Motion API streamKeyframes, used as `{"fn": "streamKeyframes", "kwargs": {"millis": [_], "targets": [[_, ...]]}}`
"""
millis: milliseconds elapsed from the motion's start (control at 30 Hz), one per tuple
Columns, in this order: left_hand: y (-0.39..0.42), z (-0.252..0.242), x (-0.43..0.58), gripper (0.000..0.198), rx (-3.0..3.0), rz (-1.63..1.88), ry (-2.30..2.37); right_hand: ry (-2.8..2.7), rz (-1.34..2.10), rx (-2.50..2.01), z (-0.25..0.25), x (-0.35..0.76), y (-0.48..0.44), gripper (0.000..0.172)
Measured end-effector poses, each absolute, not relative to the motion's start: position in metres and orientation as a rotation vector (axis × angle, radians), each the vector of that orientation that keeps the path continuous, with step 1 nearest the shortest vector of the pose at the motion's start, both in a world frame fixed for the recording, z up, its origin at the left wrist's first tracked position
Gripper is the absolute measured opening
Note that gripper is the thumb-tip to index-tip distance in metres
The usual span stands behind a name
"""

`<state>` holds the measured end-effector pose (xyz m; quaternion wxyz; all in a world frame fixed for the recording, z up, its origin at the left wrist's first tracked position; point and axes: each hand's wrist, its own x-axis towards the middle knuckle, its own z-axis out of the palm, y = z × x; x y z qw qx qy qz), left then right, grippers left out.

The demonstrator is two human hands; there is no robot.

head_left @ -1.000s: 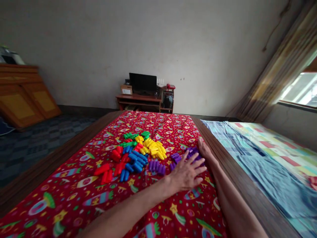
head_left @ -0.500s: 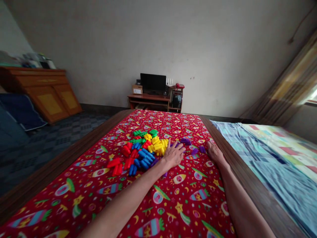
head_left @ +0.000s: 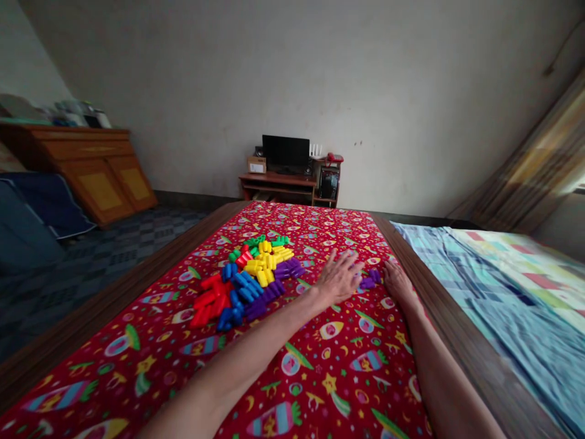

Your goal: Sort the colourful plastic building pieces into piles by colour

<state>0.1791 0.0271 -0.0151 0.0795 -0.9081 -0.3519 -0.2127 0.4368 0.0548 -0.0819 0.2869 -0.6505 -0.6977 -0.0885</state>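
My left hand [head_left: 338, 278] is spread over the red patterned cloth [head_left: 329, 360], fingers apart and holding nothing. Just past its fingertips lie a few purple toy blocks [head_left: 371, 279], partly hidden by the hand. On their other side my right hand [head_left: 398, 281] rests at the cloth's right edge, with its fingers stretched forward. Left of my left hand is a loose heap of chunky plastic blocks: yellow blocks [head_left: 264, 263], red blocks [head_left: 211, 300], blue blocks [head_left: 247, 286], green blocks [head_left: 256, 241] and more purple blocks [head_left: 289, 268] along the near right side.
Brown wooden edges border the cloth. A bed with a blue sheet [head_left: 461, 292] adjoins on the right. Beyond the far end stands a desk [head_left: 278, 181] with a monitor [head_left: 286, 152]. A wooden cabinet [head_left: 103, 183] stands at the left.
The block heap has shifted left and spread out, with purple blocks now along its right side. My left hand has moved right toward the few separate purple blocks. My right hand is about where it was.
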Motion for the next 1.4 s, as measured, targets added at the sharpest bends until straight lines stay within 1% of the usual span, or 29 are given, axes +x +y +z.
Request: {"fn": "streamKeyframes", "kwargs": {"millis": [67,133,200,300,433,733,833,900,1000,1067,1133,1233,1333,1400], "targets": [[0.032,-0.018,0.227,0.041,-2.827,-0.576,-0.964,-1.884,-0.240,-1.725,-0.083,0.439,0.056,0.041],[0.040,-0.023,0.254,0.035,-2.841,-0.512,-1.052,-1.899,-0.265,-1.710,-0.084,0.441,0.056,0.043],[0.051,-0.029,0.255,0.034,-2.800,-0.513,-1.169,-1.897,-0.289,-1.705,-0.084,0.441,0.056,0.043],[0.066,-0.033,0.219,0.034,-2.721,-0.529,-1.304,-1.866,-0.297,-1.722,-0.082,0.438,0.054,0.040],[0.072,-0.028,0.145,0.033,-2.623,-0.452,-1.471,-1.836,-0.269,-1.758,-0.078,0.432,0.049,0.037],[0.048,-0.006,0.013,0.033,-2.525,-0.247,-1.624,-1.845,-0.241,-1.792,-0.073,0.430,0.046,0.034],[0.018,0.000,0.003,0.034,-2.508,-0.229,-1.640,-1.876,-0.254,-1.793,-0.073,0.432,0.046,0.035],[-0.012,-0.001,0.014,0.040,-2.531,-0.299,-1.537,-1.890,-0.257,-1.799,-0.074,0.433,0.047,0.035],[-0.054,-0.013,0.043,0.045,-2.787,-0.359,-1.070,-1.870,-0.266,-1.833,-0.075,0.433,0.048,0.035],[-0.065,-0.025,0.053,0.041,-2.865,-0.344,-0.882,-1.834,-0.272,-1.858,-0.074,0.432,0.048,0.036],[-0.062,-0.033,0.047,0.038,-2.779,-0.354,-1.020,-1.815,-0.269,-1.869,-0.074,0.431,0.048,0.037],[-0.043,-0.033,0.009,0.035,-2.548,-0.330,-1.297,-1.821,-0.264,-1.858,-0.073,0.432,0.046,0.038],[-0.035,-0.019,-0.036,0.033,-2.440,-0.317,-1.328,-1.826,-0.234,-1.877,-0.066,0.431,0.044,0.038],[-0.041,-0.007,-0.060,0.036,-2.411,-0.355,-1.340,-1.804,-0.207,-1.872,-0.055,0.419,0.044,0.040]]}}
